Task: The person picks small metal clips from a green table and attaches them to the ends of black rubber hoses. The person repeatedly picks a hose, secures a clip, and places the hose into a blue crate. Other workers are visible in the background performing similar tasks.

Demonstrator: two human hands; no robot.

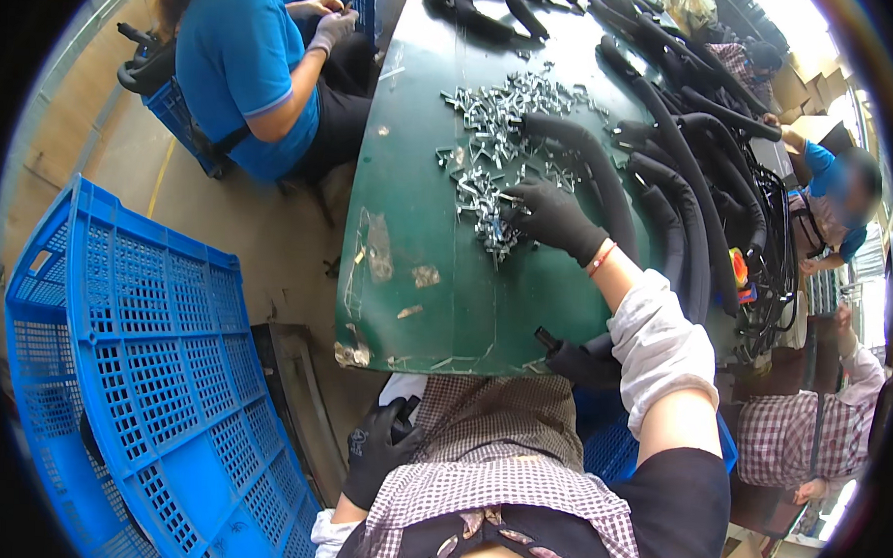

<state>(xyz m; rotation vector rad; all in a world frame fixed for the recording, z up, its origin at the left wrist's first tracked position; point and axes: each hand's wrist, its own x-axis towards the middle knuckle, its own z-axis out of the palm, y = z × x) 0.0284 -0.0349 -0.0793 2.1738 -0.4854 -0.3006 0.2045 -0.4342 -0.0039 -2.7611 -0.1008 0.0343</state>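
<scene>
My right hand [552, 218], in a black glove, reaches over the near part of a heap of small silvery metal fittings [496, 123] on the green table [435, 323]. Its fingers are pinched together at a small bright metal fitting [508, 197]; the fingertips are partly hidden among the pieces. A bent black foam-covered tube [596, 166] lies just beyond this hand. Down by my lap, beside the table's near edge, my left hand [377, 452] wears a black glove too. Its fingers are curled around something dark that I cannot make out.
More black foam-covered tubes [668, 120] are piled along the table's right side. One tube end [572, 357] juts over the near edge by my waist. A large blue plastic crate [159, 338] stands at left. A co-worker in blue [242, 65] sits beyond it; other people work at right.
</scene>
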